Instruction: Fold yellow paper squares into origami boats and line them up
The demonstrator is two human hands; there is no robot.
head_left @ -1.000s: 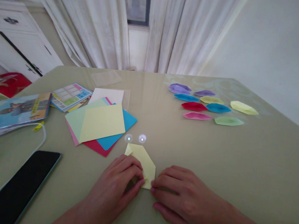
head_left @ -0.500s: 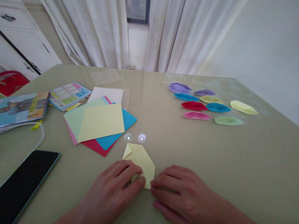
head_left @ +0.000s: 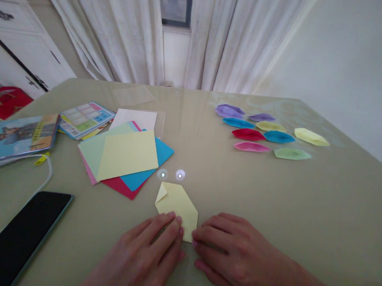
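A pale yellow sheet (head_left: pixel 179 201) with folded corners lies on the table in front of me; a small flap is turned over at its upper left. My left hand (head_left: pixel 145 254) rests its fingertips on the lower left of this paper, fingers close together. At the paper's lower right corner, my right hand (head_left: pixel 235 254) has its thumb and forefinger pinched on the edge. Left of centre is a fanned stack of coloured sheets (head_left: pixel 128 155), a yellow one on top. Several folded paper boats (head_left: pixel 279 137) in different colours sit at the right rear.
A black phone (head_left: pixel 21 235) lies at the lower left, with a white cable (head_left: pixel 50 171) beside it. Behind it are a book (head_left: pixel 19 136) and printed cards (head_left: pixel 87 119). A white cabinet (head_left: pixel 20 41) stands beyond the table (head_left: pixel 305 205).
My left hand has slid down a little and its fingers have drawn together, showing more of the paper's left side. My right hand has hardly moved. The view has shifted slightly.
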